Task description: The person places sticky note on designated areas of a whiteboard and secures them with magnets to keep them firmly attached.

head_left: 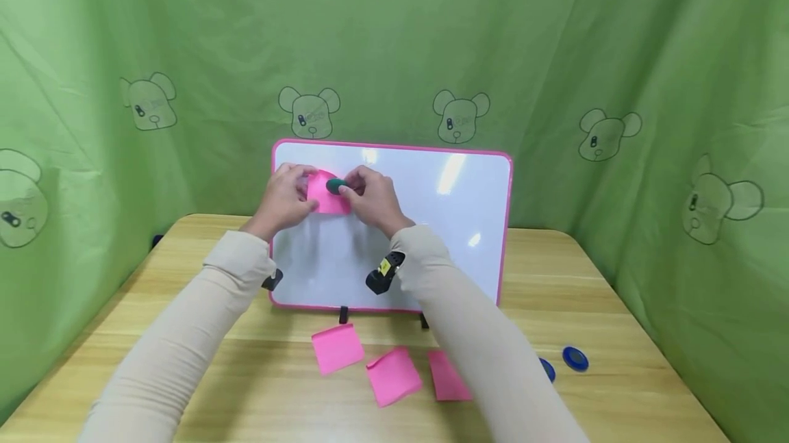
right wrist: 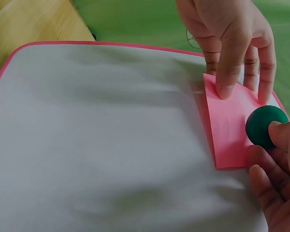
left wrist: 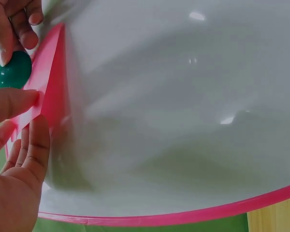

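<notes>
A pink sticky note (head_left: 320,202) is held against the upper left of a whiteboard (head_left: 444,224) with a pink frame. My left hand (head_left: 283,198) pinches the note's left side, thumb on its front and fingers at its edge. In the left wrist view the note (left wrist: 54,79) bends away from the board along its lower side. With thumb and fingertips my right hand (head_left: 374,200) holds a round green magnet (head_left: 335,186) over the note's right part. The right wrist view shows this magnet (right wrist: 267,126) overlapping the note's face, the right thumb on top of it.
The board stands tilted on black feet (head_left: 343,315) on a wooden table (head_left: 246,388). Before it lie three pink notes, left (head_left: 339,349), middle (head_left: 394,378) and right (head_left: 448,378), the last partly behind my right sleeve. Blue round magnets (head_left: 575,359) lie farther right. A green curtain (head_left: 382,32) surrounds the table.
</notes>
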A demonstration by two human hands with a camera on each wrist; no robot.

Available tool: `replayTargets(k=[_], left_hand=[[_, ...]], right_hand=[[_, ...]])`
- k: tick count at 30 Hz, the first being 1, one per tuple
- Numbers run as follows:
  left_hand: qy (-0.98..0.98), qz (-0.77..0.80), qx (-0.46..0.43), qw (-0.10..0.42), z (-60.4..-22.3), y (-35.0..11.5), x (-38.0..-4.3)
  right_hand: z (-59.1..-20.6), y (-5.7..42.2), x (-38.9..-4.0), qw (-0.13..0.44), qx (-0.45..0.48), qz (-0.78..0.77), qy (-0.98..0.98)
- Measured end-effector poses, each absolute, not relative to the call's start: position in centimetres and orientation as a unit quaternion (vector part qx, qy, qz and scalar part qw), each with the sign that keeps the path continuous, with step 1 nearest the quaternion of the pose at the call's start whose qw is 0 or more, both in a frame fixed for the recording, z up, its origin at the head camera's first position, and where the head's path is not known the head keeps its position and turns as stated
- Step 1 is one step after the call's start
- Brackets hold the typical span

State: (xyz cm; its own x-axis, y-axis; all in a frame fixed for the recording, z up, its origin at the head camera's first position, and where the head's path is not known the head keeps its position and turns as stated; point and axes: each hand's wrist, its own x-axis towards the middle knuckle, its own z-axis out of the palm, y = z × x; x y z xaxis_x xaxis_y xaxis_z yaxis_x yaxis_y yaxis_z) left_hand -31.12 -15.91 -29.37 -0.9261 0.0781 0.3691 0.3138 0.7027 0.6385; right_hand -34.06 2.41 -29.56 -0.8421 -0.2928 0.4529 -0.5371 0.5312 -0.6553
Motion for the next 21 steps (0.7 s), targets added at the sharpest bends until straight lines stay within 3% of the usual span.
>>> replayTargets(k=[21], left_hand=[[-0.902,-0.389,-0.106,0.156,-29.59,-15.59,-31.39]], right_hand=[[-29.36,1.79,-34.42,0.192,0.200,0.428,-0.860]])
